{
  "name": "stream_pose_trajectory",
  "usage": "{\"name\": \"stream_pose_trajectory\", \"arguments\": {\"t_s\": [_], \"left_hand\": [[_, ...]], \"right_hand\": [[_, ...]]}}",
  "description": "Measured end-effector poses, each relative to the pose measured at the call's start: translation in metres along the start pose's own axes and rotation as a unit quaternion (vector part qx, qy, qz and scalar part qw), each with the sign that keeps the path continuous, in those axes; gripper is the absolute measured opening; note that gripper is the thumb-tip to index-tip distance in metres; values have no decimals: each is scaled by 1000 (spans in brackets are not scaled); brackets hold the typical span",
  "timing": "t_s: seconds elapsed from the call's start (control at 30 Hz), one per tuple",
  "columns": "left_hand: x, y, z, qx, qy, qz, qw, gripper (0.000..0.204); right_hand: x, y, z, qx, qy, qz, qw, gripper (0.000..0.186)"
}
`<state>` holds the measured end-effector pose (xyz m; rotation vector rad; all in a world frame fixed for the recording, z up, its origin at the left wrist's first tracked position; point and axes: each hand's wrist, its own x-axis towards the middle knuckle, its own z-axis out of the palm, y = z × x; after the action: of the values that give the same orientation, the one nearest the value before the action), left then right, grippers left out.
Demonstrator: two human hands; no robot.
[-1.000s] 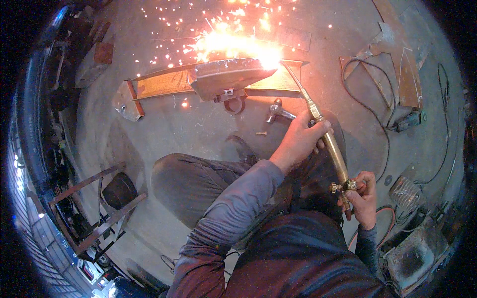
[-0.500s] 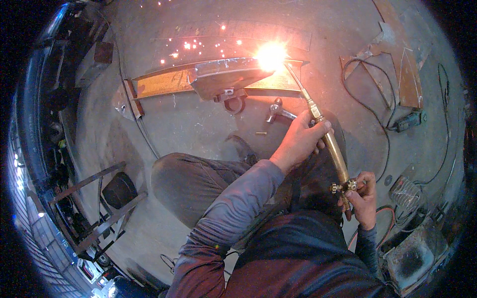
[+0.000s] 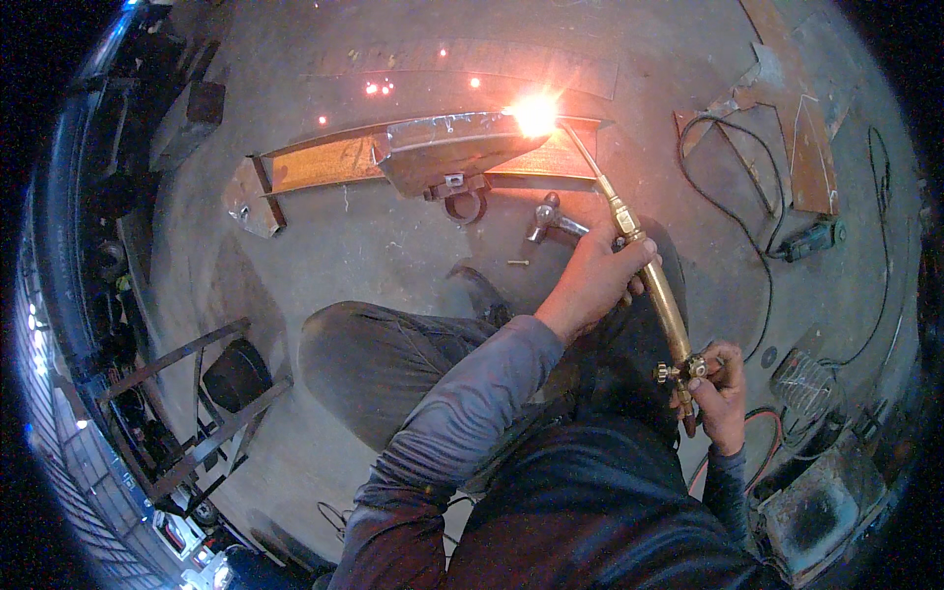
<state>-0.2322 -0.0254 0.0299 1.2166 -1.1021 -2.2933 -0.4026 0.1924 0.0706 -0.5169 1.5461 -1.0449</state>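
My left hand (image 3: 600,280) is wrapped round the upper body of a brass torch (image 3: 667,310). Lower down, by the valve knobs, my right hand (image 3: 723,393) grips the torch's rear end, with its thumb near a knob. The torch slants up and left, and its thin tip meets a bright white-orange glow at the right end of a bent steel plate (image 3: 442,147). That plate rests on a rusty steel beam (image 3: 320,165) on the floor. The glare hides the exact spot where the tip points.
A hammer (image 3: 549,218) and a small brass piece (image 3: 518,263) lie near my knees. A metal ring (image 3: 464,205) sits under the plate. On the right are steel offcuts (image 3: 811,147), an angle grinder (image 3: 814,241) with its cord, and a wire cage (image 3: 801,383). A metal frame (image 3: 187,423) stands left.
Fewer sparks show on the floor beyond the beam, and the glow is slightly smaller. A thin dark line across the floor at left no longer shows. Both hands and the torch stay nearly still.
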Motion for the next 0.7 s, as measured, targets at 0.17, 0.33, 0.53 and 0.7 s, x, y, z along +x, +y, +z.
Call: {"name": "stream_pose_trajectory", "arguments": {"t_s": [0.17,0.33,0.53,0.7], "left_hand": [[0,-1,0,2,0,2,1000,26],[1,2,1,11,4,4,1000,23],[1,0,0,24,-2,14,1000,17],[2,-1,0,-4,-6,11,1000,17]], "right_hand": [[0,-1,1,6,-5,9,1000,35],[-1,-2,1,3,-1,19,1000,40],[0,1,1,10,-9,4,1000,40],[0,0,2,13,-7,9,1000,39]]}}
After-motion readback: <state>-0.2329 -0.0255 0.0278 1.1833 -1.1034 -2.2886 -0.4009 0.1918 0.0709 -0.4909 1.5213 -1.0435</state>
